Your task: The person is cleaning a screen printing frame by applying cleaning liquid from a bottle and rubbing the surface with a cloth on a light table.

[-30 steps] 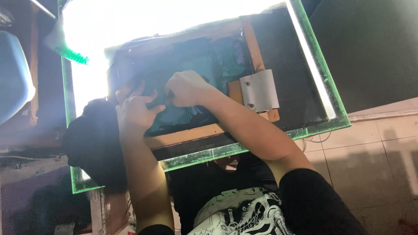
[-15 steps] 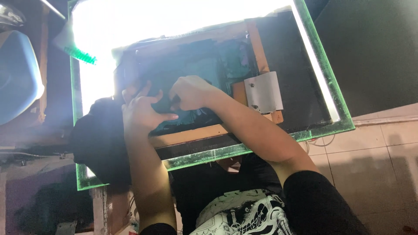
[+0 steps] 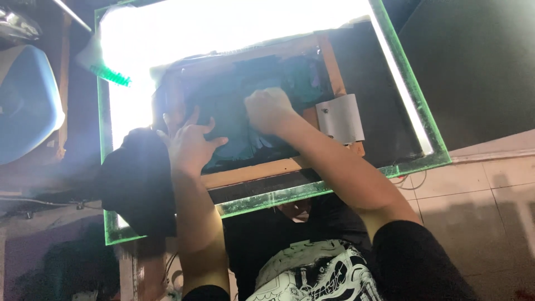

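Wooden screen frame (image 3: 262,170) lies flat on the lit glass table (image 3: 334,187), its long axis running left to right and slightly tilted. Left hand (image 3: 192,146) rests on the dark mesh, fingers spread apart. Right hand (image 3: 269,110) presses the mesh with fingers curled together. A black cloth (image 3: 136,178) lies just beside the left hand.

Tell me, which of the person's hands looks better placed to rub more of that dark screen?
Probably the right hand: it sits closed, mid-way on the dark mesh of the wooden frame. The left hand lies spread flat at the mesh's edge, apparently steadying the frame.
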